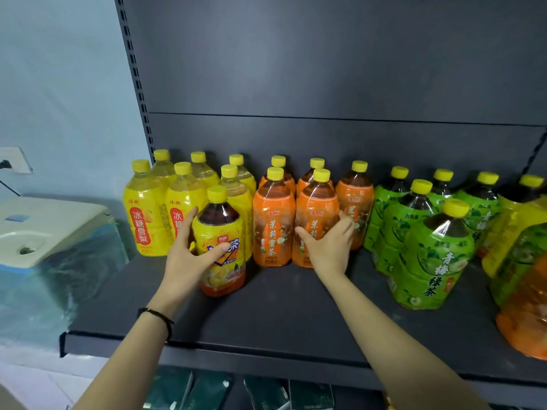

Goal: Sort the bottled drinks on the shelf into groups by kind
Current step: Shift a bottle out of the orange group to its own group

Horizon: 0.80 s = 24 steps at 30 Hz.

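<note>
Both forearms reach over the dark shelf (281,315). Six yellow pear bottles (146,214) stand at 10 o'clock, five orange jasmine bottles (273,223) centre, perhaps six green plum bottles (429,258) at 3 o'clock. Left hand (189,255) fingers wrap one dark-tea, yellow-labelled bottle (222,247); right hand (328,247) fingers spread against an orange bottle.

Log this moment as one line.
left hand: gripping iced tea bottle | right hand: open against orange bottle | shelf: sorting unfinished
</note>
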Tool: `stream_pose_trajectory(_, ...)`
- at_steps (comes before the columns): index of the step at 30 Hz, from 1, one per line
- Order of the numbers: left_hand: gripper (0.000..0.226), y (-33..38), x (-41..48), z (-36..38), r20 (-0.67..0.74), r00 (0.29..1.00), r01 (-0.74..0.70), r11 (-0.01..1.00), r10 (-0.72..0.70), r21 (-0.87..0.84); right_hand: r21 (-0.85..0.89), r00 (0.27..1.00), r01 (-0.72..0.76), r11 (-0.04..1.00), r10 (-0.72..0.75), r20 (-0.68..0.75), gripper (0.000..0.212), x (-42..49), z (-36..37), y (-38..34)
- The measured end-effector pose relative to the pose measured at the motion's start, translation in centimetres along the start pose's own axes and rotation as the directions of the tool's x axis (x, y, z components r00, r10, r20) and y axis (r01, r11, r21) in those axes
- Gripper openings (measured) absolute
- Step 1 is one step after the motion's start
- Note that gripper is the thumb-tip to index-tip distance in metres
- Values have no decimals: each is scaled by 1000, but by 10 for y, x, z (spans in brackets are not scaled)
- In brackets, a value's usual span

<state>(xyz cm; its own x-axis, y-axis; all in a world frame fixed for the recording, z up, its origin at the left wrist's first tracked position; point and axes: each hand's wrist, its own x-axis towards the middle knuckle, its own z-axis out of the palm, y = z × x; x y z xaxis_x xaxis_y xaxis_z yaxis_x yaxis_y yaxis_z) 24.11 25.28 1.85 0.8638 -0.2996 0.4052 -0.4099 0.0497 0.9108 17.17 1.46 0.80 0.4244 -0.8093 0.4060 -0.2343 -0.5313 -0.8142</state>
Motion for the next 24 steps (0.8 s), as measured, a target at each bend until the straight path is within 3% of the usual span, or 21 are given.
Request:
stream_pose_trajectory(4,83,6,-8,9,75,997,4,1000,-3,-17,101,998,-22,995,16,62,99,-6,-3,4)
stream_pose_trajectory(10,87,4,-27,20,195,978,108,985,-80,-137,284,996,-10,959,-16,91,53,-29,-29,3)
stream_pose_trajectory(12,84,5,-33,26,230,969,125,980,-88,-152,409,972,-24,912,-74,222,45,-45,-41,-8)
stream_pose_trajectory(14,88,6,-38,31,273,959,127,978,-79,-163,526,905,-85,846,-155,396,40,-59,-53,-24)
stream_pose_trajectory(16,99,4,-42,35,333,940,128,982,-76,-137,547,844,-108,830,-214,491,35,-68,-62,-33)
stream_pose_trajectory(20,118,3,-60,49,402,913,94,995,-69,-42,512,830,-84,855,-224,511,26,-73,-82,-26)
stream_pose_trajectory(24,104,6,-78,70,363,929,83,996,-73,-12,483,883,-17,875,-213,418,17,-75,-125,7)
